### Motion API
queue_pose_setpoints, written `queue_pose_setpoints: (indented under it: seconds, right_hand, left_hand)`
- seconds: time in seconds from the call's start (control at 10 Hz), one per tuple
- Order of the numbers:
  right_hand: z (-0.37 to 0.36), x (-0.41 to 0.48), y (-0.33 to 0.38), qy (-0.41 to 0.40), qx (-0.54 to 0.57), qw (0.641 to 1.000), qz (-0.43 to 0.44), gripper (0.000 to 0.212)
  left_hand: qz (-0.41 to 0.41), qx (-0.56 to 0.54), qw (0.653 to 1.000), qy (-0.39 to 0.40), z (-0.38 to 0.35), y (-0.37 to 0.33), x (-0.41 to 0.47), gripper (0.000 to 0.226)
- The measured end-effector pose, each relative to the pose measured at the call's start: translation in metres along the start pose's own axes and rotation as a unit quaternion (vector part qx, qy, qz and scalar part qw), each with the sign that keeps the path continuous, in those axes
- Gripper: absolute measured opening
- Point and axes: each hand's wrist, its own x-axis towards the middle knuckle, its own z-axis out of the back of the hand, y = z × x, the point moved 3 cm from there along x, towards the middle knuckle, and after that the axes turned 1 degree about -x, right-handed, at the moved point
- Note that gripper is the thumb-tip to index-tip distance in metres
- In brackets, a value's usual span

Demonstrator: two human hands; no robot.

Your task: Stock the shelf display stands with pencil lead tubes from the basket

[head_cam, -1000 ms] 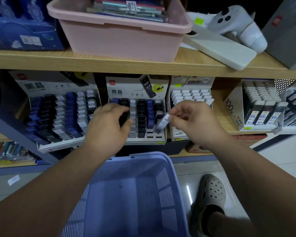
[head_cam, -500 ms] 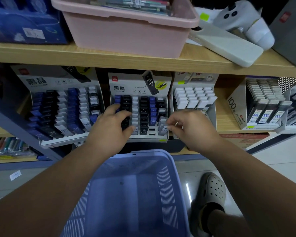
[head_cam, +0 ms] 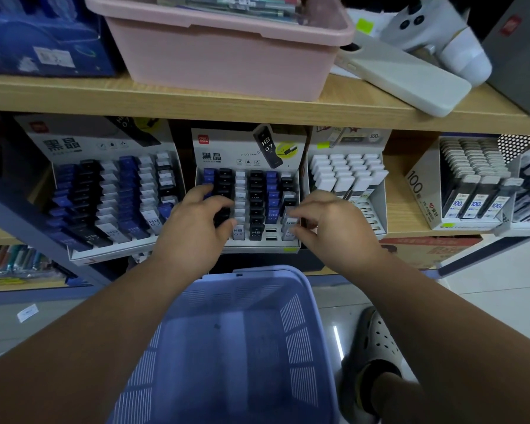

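Note:
The middle display stand point(head_cam: 248, 156) on the lower shelf holds columns of blue, black and grey pencil lead tubes. My right hand point(head_cam: 334, 228) pinches a grey lead tube point(head_cam: 289, 223) that sits in the stand's rightmost column, near the front. My left hand point(head_cam: 193, 224) is at the stand's left columns, its thumb and fingers curled round black lead tubes point(head_cam: 222, 216). The lilac basket point(head_cam: 297, 316) stands below my arms; its floor shows only a small dark speck.
A second lead stand point(head_cam: 104, 185) stands to the left and a stand of white tubes point(head_cam: 346, 172) to the right. On the shelf above sit a pink tub point(head_cam: 227, 56), a phone case point(head_cam: 404, 78) and a white device point(head_cam: 435, 32). My shoe point(head_cam: 377, 341) is beside the basket.
My right hand has carried the grey tube down from in front of the stand into its rightmost column. The left hand stays at the left columns.

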Motion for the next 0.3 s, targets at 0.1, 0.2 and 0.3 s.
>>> queue_pose_setpoints:
  seconds: [0.1,0.2,0.3]
  right_hand:
    - [-0.001,0.000,-0.001,0.011,-0.008,1.000,-0.015,0.031]
    - [-0.001,0.001,0.002,0.034,-0.006,0.999,-0.027,0.032]
    - [0.011,0.003,0.005,0.037,0.017,0.998,-0.044,0.040]
  left_hand:
    - [0.000,0.003,1.000,-0.003,0.000,0.000,0.002,0.034]
    - [-0.003,-0.002,1.000,-0.004,-0.001,-0.002,-0.001,0.036]
    - [0.013,-0.031,0.999,-0.006,0.004,-0.003,-0.003,0.042]
